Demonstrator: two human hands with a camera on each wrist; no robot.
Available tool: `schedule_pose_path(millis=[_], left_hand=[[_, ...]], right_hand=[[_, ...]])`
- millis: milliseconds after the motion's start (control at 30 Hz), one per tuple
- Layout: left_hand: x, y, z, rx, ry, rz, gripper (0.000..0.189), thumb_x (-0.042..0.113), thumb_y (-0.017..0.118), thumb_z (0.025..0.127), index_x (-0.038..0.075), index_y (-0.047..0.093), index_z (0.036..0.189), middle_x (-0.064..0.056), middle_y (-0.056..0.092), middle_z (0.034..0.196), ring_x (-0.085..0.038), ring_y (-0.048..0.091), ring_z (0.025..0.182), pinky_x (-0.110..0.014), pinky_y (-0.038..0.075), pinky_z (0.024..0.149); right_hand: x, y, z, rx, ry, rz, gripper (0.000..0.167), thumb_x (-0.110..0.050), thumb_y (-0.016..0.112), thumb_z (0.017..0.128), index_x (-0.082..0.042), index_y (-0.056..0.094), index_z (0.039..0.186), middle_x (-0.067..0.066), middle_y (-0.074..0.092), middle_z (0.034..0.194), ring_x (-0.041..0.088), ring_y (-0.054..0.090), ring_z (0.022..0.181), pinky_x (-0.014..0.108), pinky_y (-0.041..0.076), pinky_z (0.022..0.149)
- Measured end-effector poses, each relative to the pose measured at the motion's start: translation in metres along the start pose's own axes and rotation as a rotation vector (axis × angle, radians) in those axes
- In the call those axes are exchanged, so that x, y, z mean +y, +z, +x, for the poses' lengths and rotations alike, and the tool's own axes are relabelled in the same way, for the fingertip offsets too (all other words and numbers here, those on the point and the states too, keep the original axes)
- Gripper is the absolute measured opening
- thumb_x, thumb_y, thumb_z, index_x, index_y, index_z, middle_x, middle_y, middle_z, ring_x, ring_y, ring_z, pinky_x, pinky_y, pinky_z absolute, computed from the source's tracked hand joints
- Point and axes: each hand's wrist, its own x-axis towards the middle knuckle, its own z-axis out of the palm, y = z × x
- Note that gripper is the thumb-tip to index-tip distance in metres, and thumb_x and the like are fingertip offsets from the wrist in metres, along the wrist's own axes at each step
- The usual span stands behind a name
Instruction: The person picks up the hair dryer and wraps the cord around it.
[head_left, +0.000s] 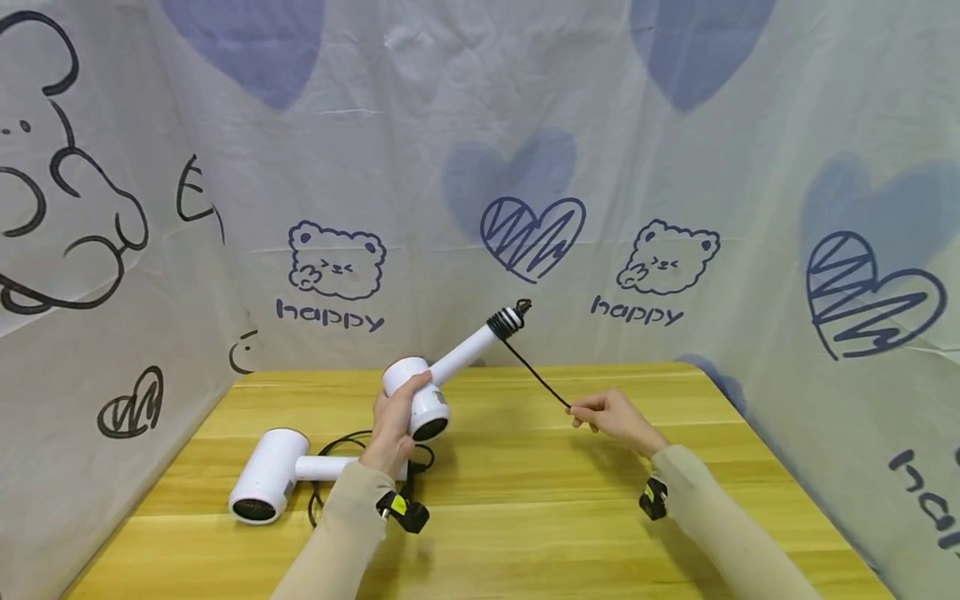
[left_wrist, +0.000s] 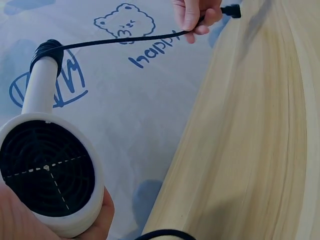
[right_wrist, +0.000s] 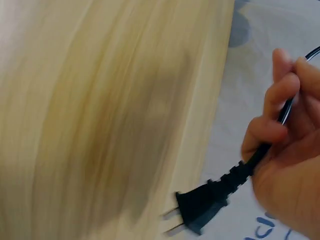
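Note:
My left hand [head_left: 393, 421] grips a white hair dryer [head_left: 465, 354] by its barrel, above the table, with the handle slanting up to the right. Black cord [head_left: 504, 323] is wound in several turns round the handle's end. From there the cord runs taut down to my right hand [head_left: 611, 417], which pinches it between thumb and fingers. In the right wrist view a two-pin plug [right_wrist: 202, 205] hangs from the cord just past the fingers. The dryer's round black grille [left_wrist: 47, 167] faces the left wrist camera.
A second white hair dryer [head_left: 270, 477] lies on the wooden table [head_left: 540, 533] at the left, its handle partly behind my left wrist. Its black cord [head_left: 315, 500] loops round the handle. A printed cloth [head_left: 427, 167] hangs behind the table and along both sides.

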Motion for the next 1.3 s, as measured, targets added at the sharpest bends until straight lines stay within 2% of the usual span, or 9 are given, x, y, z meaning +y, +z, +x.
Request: schedule_pose_path(millis=[333,433,567,633,733,933,1033,1167,1300], left_hand=[[-0.006,-0.005,0.003,-0.175,0.008,0.139,0.069,0.032,0.078,0.079,0.008,0.044,0.134,-0.011,0.063,0.106,-0.019,0.065,0.081,-0.033,0.057,0.069],[-0.008,-0.005,0.003,-0.255,-0.003,0.165,0.065,0.032,0.076,0.081,0.007,0.045,0.133,-0.009,0.064,0.099,-0.020,0.066,0.078,-0.034,0.058,0.067],[-0.011,-0.004,0.002,-0.389,-0.034,0.197,0.065,0.031,0.073,0.084,0.009,0.042,0.137,-0.009,0.065,0.097,-0.020,0.067,0.077,-0.036,0.059,0.066],[-0.012,-0.004,0.003,-0.428,-0.046,0.216,0.065,0.031,0.072,0.084,0.011,0.041,0.138,-0.010,0.065,0.099,-0.021,0.067,0.078,-0.037,0.059,0.067],[-0.012,-0.005,0.003,-0.426,-0.046,0.267,0.067,0.031,0.073,0.083,0.013,0.041,0.139,-0.013,0.064,0.103,-0.022,0.067,0.080,-0.037,0.060,0.067],[-0.007,-0.009,0.001,-0.441,-0.004,0.396,0.077,0.029,0.077,0.079,0.012,0.037,0.142,-0.021,0.061,0.112,-0.027,0.067,0.082,-0.041,0.061,0.068],[-0.003,-0.008,-0.001,-0.431,0.056,0.473,0.081,0.026,0.080,0.075,0.009,0.036,0.141,-0.021,0.058,0.115,-0.027,0.066,0.084,-0.041,0.061,0.067],[0.000,-0.003,-0.004,-0.404,0.187,0.594,0.081,0.022,0.082,0.073,0.004,0.037,0.137,-0.021,0.055,0.115,-0.029,0.064,0.085,-0.038,0.060,0.064],[-0.003,0.001,-0.006,-0.359,0.280,0.679,0.079,0.020,0.085,0.070,0.004,0.041,0.134,-0.020,0.057,0.112,-0.030,0.063,0.085,-0.037,0.059,0.063]], right_hand=[[0.005,-0.008,0.010,0.172,0.155,-0.197,0.032,-0.034,0.070,0.089,-0.003,0.077,0.092,0.005,0.072,0.083,0.009,0.039,0.058,0.021,0.030,0.049],[0.000,-0.008,0.013,0.200,0.190,-0.197,0.028,-0.034,0.073,0.086,-0.006,0.077,0.082,0.005,0.073,0.081,0.010,0.033,0.051,0.021,0.026,0.044],[-0.008,-0.007,0.017,0.240,0.225,-0.222,0.028,-0.036,0.072,0.086,-0.012,0.075,0.072,0.004,0.073,0.080,0.011,0.037,0.054,0.023,0.029,0.045],[-0.012,-0.007,0.020,0.277,0.234,-0.239,0.027,-0.036,0.071,0.087,-0.013,0.074,0.073,0.004,0.073,0.080,0.013,0.040,0.055,0.024,0.031,0.047],[-0.016,-0.010,0.023,0.338,0.224,-0.284,0.020,-0.029,0.068,0.088,-0.012,0.077,0.083,0.007,0.075,0.086,0.014,0.044,0.055,0.026,0.032,0.046],[-0.023,-0.013,0.026,0.406,0.181,-0.340,0.028,-0.039,0.069,0.089,-0.013,0.077,0.097,0.009,0.076,0.095,0.012,0.046,0.050,0.023,0.032,0.040],[-0.025,-0.012,0.027,0.428,0.142,-0.356,0.030,-0.040,0.068,0.090,-0.013,0.077,0.099,0.009,0.076,0.092,0.011,0.045,0.048,0.022,0.030,0.038],[-0.030,-0.011,0.028,0.457,0.103,-0.361,0.031,-0.040,0.065,0.092,-0.013,0.076,0.104,0.009,0.076,0.092,0.010,0.040,0.044,0.021,0.026,0.037],[-0.035,-0.009,0.027,0.533,0.024,-0.379,0.029,-0.038,0.067,0.091,-0.013,0.076,0.101,0.008,0.076,0.088,0.011,0.042,0.044,0.022,0.028,0.037]])
